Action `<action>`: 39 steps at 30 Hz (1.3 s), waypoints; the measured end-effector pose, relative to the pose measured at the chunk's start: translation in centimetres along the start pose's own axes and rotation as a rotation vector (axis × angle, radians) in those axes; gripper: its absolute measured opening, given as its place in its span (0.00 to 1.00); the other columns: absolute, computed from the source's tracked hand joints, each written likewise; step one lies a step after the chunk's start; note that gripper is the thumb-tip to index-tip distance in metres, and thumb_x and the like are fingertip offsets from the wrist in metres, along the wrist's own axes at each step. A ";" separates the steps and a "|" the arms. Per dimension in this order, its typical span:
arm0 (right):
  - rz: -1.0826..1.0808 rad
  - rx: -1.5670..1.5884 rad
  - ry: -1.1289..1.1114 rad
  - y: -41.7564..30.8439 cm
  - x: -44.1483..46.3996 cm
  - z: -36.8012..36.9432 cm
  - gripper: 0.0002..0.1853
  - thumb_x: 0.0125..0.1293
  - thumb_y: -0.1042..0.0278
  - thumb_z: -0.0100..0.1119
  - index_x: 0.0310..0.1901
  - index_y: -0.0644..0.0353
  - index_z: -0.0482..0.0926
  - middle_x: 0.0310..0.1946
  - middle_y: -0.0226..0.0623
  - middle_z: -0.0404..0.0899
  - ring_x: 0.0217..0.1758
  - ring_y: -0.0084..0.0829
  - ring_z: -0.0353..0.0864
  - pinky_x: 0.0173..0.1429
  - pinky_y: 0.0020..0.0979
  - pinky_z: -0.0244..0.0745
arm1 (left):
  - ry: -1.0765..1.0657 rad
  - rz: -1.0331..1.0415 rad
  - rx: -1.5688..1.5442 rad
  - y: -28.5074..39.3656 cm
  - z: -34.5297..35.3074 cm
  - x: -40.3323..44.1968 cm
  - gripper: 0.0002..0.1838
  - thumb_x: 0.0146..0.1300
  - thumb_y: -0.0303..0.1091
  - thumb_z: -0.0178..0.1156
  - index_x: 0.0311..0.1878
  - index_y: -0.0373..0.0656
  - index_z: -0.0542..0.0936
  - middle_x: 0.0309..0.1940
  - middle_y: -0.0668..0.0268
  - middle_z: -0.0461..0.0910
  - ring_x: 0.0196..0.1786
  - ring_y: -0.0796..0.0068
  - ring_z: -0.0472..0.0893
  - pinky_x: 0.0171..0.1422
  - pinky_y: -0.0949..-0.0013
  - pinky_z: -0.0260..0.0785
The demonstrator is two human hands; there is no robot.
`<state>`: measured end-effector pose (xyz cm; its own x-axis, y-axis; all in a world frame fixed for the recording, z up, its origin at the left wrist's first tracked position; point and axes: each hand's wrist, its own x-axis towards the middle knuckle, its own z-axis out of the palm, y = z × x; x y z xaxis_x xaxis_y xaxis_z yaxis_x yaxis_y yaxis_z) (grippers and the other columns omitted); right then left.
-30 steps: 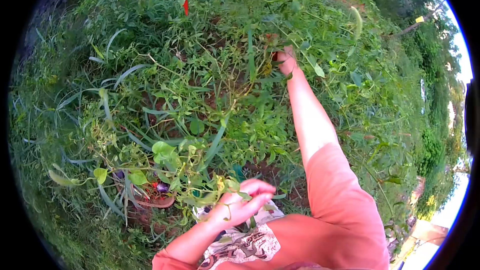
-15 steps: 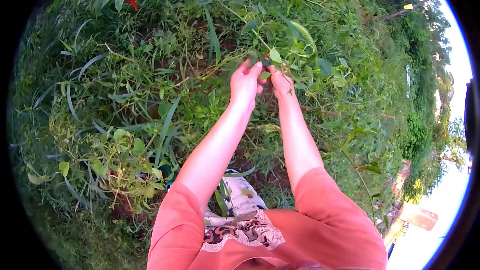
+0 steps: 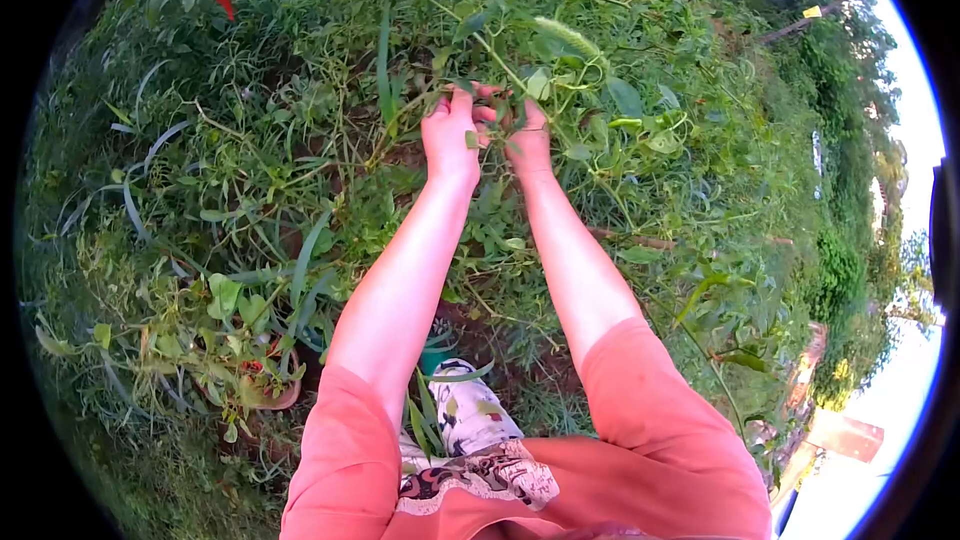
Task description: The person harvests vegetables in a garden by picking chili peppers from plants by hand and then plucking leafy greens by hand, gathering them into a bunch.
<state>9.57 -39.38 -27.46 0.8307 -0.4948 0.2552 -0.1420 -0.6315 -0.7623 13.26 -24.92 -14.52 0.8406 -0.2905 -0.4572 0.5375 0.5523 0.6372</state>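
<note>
Both hands reach forward among green leafy stems near the upper middle of the view. My left hand has its fingers curled around foliage, and leaves cover parts of them. Close beside it on the right, my right hand is partly hidden behind leaves, its fingertips out of sight. A thin green stem runs down toward the hands from above. Just above my right hand hangs a fuzzy green seed head. Whatever lies between the fingers is too small to make out.
A red pepper hangs at the upper left. At the lower left, a reddish container with red items sits under leaves. A brown stick lies right of my right forearm. Trees stand at the far right.
My left hand has come up from near my body to the foliage beside my right hand. Since half a second ago both hands appear slightly further left and higher.
</note>
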 end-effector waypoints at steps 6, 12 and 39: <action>0.707 0.057 -0.191 -5.8 0.1 -3.8 0.13 0.60 0.62 0.52 0.40 0.63 0.76 0.30 0.42 0.78 0.37 0.37 0.78 0.43 0.37 0.70 | 0.118 0.019 -0.042 1.6 0.3 -0.4 0.13 0.63 0.40 0.54 0.43 0.42 0.71 0.30 0.65 0.76 0.23 0.80 0.73 0.17 0.79 0.56; -0.066 -0.504 -0.594 -18.6 -3.7 -10.8 0.09 0.58 0.69 0.55 0.37 0.63 0.77 0.24 0.44 0.77 0.31 0.40 0.79 0.38 0.37 0.72 | -0.117 -0.325 -0.007 3.6 -2.2 -8.3 0.12 0.64 0.33 0.51 0.44 0.34 0.74 0.30 0.66 0.74 0.24 0.81 0.71 0.21 0.79 0.61; 0.436 0.487 -0.309 -40.1 7.7 6.6 0.13 0.63 0.58 0.48 0.34 0.60 0.75 0.26 0.33 0.77 0.21 0.21 0.71 0.19 0.22 0.62 | -0.350 -0.134 0.323 27.6 -26.0 -34.1 0.13 0.67 0.34 0.47 0.49 0.39 0.74 0.35 0.67 0.77 0.31 0.82 0.73 0.37 0.78 0.67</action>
<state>25.19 -13.95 1.12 0.8773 -0.4048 -0.2577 -0.2993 -0.0418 -0.9532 -2.32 20.56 2.51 0.7049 -0.6183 -0.3477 0.5894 0.2377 0.7721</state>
